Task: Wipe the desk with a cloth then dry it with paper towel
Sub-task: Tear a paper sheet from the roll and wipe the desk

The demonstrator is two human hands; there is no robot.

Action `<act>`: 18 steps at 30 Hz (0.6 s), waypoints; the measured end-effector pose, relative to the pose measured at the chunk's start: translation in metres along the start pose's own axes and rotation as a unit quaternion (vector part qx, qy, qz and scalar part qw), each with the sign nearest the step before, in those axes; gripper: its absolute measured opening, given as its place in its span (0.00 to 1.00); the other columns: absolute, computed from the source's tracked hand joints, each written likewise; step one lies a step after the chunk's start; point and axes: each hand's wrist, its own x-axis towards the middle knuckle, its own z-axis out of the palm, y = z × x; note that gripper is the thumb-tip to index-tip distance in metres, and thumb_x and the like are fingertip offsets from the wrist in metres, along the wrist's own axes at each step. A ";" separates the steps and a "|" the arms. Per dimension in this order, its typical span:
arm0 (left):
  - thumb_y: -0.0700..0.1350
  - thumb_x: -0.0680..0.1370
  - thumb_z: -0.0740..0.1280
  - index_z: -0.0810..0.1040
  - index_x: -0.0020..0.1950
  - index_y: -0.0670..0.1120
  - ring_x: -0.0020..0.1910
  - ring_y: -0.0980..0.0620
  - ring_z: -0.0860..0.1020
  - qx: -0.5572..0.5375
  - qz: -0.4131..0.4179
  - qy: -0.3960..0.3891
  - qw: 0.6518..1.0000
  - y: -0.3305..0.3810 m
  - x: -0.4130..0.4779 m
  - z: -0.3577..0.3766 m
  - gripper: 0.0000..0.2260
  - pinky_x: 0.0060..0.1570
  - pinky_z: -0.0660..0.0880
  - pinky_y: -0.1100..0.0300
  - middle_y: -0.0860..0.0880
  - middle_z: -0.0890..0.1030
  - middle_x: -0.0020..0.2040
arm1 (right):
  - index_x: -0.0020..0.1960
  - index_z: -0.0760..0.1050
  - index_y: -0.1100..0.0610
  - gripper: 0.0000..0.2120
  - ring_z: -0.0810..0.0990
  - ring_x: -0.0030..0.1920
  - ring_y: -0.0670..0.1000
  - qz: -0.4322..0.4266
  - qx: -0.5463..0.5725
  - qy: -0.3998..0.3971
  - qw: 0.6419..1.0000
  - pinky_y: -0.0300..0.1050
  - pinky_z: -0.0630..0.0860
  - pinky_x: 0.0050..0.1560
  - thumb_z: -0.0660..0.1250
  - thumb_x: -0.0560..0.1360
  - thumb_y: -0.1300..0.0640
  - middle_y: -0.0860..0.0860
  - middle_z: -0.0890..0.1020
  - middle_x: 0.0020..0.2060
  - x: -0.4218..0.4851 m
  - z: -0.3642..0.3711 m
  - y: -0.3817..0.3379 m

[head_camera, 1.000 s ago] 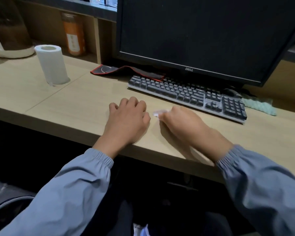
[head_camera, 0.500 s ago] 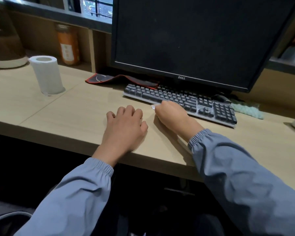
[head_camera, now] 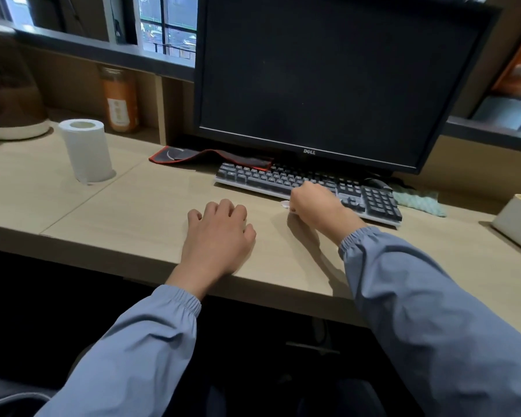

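So r hand (head_camera: 313,203) grips paper wad (head_camera: 284,203), tip poking left

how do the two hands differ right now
The left hand rests palm down on the desk, holding nothing; the right hand is curled round a small white wad. The left sits near the desk's front edge; the right is farther back, by the keyboard. Both wear blue sleeves.

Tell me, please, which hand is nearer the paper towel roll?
Left. The left hand rests on the desk right of the paper towel roll; the right hand is farther, at the keyboard.
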 end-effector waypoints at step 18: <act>0.55 0.83 0.52 0.72 0.64 0.50 0.59 0.45 0.70 0.010 -0.003 -0.008 1.000 0.001 0.004 0.003 0.17 0.59 0.67 0.42 0.47 0.73 0.62 | 0.47 0.81 0.64 0.10 0.63 0.27 0.54 -0.072 -0.013 0.089 0.993 0.49 0.63 0.33 0.61 0.79 0.65 0.52 0.61 0.27 -0.073 0.009 -0.034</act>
